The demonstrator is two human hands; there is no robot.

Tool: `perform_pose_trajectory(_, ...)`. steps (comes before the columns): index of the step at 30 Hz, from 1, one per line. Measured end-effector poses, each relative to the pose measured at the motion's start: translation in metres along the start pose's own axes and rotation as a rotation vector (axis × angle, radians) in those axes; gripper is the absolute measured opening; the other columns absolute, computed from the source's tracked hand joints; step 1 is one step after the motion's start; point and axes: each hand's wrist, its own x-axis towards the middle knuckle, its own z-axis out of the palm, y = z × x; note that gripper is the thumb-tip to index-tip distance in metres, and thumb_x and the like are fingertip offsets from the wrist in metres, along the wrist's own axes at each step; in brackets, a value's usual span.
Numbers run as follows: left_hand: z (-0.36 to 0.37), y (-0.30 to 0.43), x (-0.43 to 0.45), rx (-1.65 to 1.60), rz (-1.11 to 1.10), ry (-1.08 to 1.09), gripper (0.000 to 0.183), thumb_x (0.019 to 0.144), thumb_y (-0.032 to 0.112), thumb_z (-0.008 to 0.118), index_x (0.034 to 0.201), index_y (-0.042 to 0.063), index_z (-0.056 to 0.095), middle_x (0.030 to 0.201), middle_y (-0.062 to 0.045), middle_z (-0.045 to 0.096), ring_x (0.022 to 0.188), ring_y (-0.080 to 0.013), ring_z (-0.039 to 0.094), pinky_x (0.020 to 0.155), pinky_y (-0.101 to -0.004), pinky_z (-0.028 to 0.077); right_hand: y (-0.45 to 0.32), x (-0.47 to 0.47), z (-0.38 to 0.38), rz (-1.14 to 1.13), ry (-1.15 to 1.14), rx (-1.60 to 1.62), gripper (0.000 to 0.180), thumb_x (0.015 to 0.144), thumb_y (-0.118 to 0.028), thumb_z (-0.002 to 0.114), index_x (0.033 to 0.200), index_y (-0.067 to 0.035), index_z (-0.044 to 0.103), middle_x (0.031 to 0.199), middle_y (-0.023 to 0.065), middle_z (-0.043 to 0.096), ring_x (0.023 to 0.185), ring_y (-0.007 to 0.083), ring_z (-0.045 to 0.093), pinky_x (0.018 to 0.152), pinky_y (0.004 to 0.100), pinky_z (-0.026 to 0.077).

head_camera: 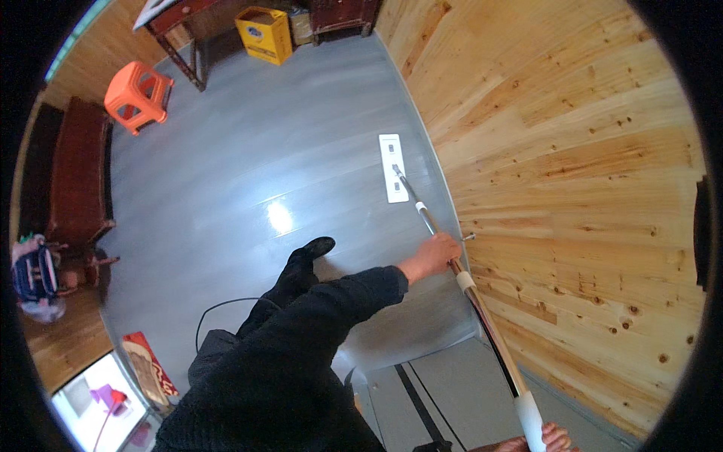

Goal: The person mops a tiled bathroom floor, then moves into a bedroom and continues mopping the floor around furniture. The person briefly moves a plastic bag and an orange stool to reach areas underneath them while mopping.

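Note:
A flat mop with a long metal pole (490,325) runs from lower right up to its white rectangular head (390,189), which lies flat on the grey floor beside the wall. My left hand (432,257), at the end of a black sleeve, grips the pole partway down. At the bottom edge my right hand (553,439) is wrapped around the white handle grip (528,415), partly cut off by the frame. One black shoe (320,247) of mine rests on the floor to the left of the pole. The pad under the mop head is hidden.
Knotty wood planks (565,169) form the right wall, with a small metal fitting (469,237) low down. An orange plastic stool (138,96), a yellow box (264,35) and a dark red table (175,17) stand farther off. Dark red wooden furniture (82,175) lines the left.

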Motion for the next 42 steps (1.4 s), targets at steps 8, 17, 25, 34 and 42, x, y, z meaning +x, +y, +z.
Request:
perform_pose_trajectory(8, -0.078, 0.038, -0.111, -0.086, -0.132, -0.02, 0.018, 0.068, 0.016, 0.065, 0.077, 0.012, 0.051, 0.077, -0.005, 0.053, 0.083, -0.0253, 0.051, 0.076, -0.0389, 0.038, -0.008, 0.033, -0.046, 0.128, -0.167, 0.183, 0.011, 0.084, -0.019, 0.052, 0.094, -0.015, 0.051, 0.061, -0.004, 0.029, 0.049, 0.0065, 0.031, 0.039, 0.0167, 0.023)
perform_pose_trajectory(17, -0.148, 0.012, -0.235, 0.146, -0.354, -0.122, 0.015, 0.068, 0.021, 0.064, 0.075, 0.013, 0.053, 0.073, -0.002, 0.056, 0.072, -0.0224, 0.056, 0.066, -0.0335, 0.044, 0.05, -0.009, -0.02, 0.406, -0.524, 0.316, 0.03, 0.089, -0.014, 0.042, 0.116, -0.003, 0.039, 0.062, -0.0035, 0.03, 0.055, 0.0052, 0.032, 0.044, 0.0179, 0.03)
perform_pose_trajectory(25, -0.14, 0.012, -0.256, 0.239, -0.372, -0.205, 0.008, 0.067, 0.012, 0.058, 0.072, 0.01, 0.052, 0.064, -0.009, 0.057, 0.064, -0.0299, 0.056, 0.058, -0.0409, 0.043, 0.043, -0.039, -0.053, 0.565, -0.367, 0.281, 0.041, 0.085, -0.012, 0.047, 0.122, -0.001, 0.032, 0.058, -0.0026, 0.031, 0.048, 0.0068, 0.034, 0.04, 0.0219, 0.034)
perform_pose_trajectory(34, -0.08, 0.12, -0.177, -0.16, 0.012, -0.447, 0.019, 0.069, 0.01, 0.06, 0.083, 0.013, 0.047, 0.07, -0.007, 0.055, 0.067, -0.028, 0.057, 0.06, -0.0395, 0.045, -0.055, 0.042, -0.156, 0.102, -0.205, 0.327, 0.059, 0.083, -0.01, 0.051, 0.133, -0.002, 0.021, 0.065, -0.0023, 0.037, 0.05, 0.0048, 0.034, 0.038, 0.0167, 0.034)
perform_pose_trajectory(42, 0.022, 0.17, -0.097, -0.202, 0.216, -0.417, 0.022, 0.064, 0.013, 0.066, 0.078, 0.012, 0.048, 0.072, -0.004, 0.052, 0.08, -0.0256, 0.051, 0.066, -0.0367, 0.037, -0.102, 0.025, -0.193, -0.023, -0.129, 0.461, 0.02, 0.089, -0.016, 0.047, 0.102, -0.002, 0.053, 0.063, 0.0008, 0.035, 0.052, 0.0116, 0.036, 0.045, 0.0235, 0.032)
